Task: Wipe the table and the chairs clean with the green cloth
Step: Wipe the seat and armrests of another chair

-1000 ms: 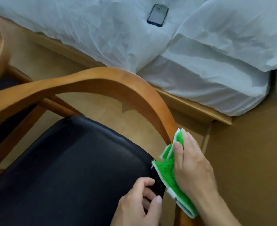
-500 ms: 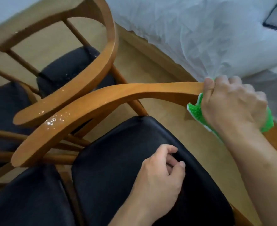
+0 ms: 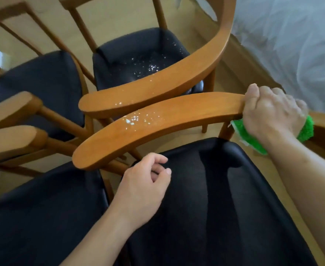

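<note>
Green cloth (image 3: 303, 131): bright green, fluffy pile, with a paler edge strip showing at its lower left. It is bunched under the right hand (image 3: 271, 112) and pressed against the near chair's wooden armrest (image 3: 157, 127) at the armrest's right end. Only two patches of cloth show, one below the wrist and one past the knuckles.

Right hand: fingers curled over the armrest and the cloth together, thumb up on the top edge of the wood. Grip is on the cloth.

Left hand (image 3: 144, 187): hovers above the near chair's black seat (image 3: 225, 198), fingers loosely curled, holding nothing. Whether it touches the seat cannot be told.

Armrest: orange-brown wood, glossy, curved, with a scatter of white crumbs (image 3: 135, 120) around its middle, well apart from the cloth. A second chair's armrest (image 3: 157, 89) lies just beside it and carries a few white specks too. That chair's black seat (image 3: 138, 58) behind is dotted with white specks.

More wooden chairs with black seats (image 3: 39, 81) stand to the left. White bedding (image 3: 292, 45) fills the upper right, above a wooden bed frame (image 3: 249, 68). Floor (image 3: 123, 18) is light wood.

No brand, label or writing can be read on anything
</note>
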### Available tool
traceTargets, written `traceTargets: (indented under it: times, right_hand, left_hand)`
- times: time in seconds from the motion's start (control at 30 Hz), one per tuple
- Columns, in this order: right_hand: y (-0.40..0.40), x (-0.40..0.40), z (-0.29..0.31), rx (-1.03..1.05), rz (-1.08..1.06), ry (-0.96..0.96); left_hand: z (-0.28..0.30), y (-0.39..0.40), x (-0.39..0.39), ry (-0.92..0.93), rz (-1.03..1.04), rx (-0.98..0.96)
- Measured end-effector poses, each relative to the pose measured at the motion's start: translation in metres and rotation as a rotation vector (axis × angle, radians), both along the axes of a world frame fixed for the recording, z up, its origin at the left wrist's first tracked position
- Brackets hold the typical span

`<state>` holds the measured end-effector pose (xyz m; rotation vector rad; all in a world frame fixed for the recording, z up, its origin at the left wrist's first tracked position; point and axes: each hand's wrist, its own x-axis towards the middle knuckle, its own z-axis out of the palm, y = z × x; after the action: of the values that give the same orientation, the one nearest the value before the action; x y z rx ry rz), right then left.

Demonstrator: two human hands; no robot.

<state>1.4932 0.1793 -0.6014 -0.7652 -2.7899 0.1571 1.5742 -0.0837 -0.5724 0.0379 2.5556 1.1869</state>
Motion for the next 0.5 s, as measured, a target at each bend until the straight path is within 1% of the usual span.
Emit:
traceTargets:
  times: [0.03,0.1,0.17,0.2,0.23,0.27,0.3,0.33,0.37,0.4,0.43,0.5]
  right_hand:
    - [-0.001,0.0,0.001,-0.005,-0.014,-0.001]
    - [-0.002,0.0,0.0,-0.029,-0.021,-0.005]
    - [-0.013,-0.003,0.001,-0.074,0.004,0.002]
    - [-0.021,-0.006,0.002,-0.1,0.019,0.017]
    - [-0.03,-0.01,0.002,-0.125,0.033,0.032]
    - [-0.043,-0.014,0.001,-0.152,0.05,0.037]
    - [-0.058,-0.017,0.001,-0.181,0.075,0.041]
    - [-0.075,-0.018,0.001,-0.214,0.107,0.047]
    - [-0.094,-0.017,0.0,-0.248,0.145,0.055]
    - [-0.113,-0.015,-0.001,-0.278,0.186,0.068]
    - [-0.135,-0.012,-0.002,-0.297,0.235,0.081]
    - [-0.178,-0.005,-0.002,-0.316,0.345,0.091]
  left_hand:
    - [0.001,-0.009,-0.003,0.042,0.021,-0.008]
    - [0.007,-0.026,-0.011,0.224,0.076,-0.06]
    - [0.011,-0.048,-0.026,0.467,0.164,-0.184]
    - [0.011,-0.06,-0.037,0.547,0.235,-0.258]
    - [0.009,-0.07,-0.05,0.576,0.312,-0.324]
    - [0.005,-0.079,-0.063,0.543,0.395,-0.366]
    - [0.001,-0.084,-0.075,0.444,0.502,-0.37]
    - [-0.003,-0.086,-0.085,0.282,0.641,-0.31]
    - [-0.007,-0.086,-0.094,0.1,0.784,-0.211]
    - [-0.011,-0.084,-0.1,-0.035,0.893,-0.127]
    - [-0.014,-0.084,-0.103,-0.105,0.933,-0.114]
    - [-0.016,-0.085,-0.104,-0.084,0.873,-0.213]
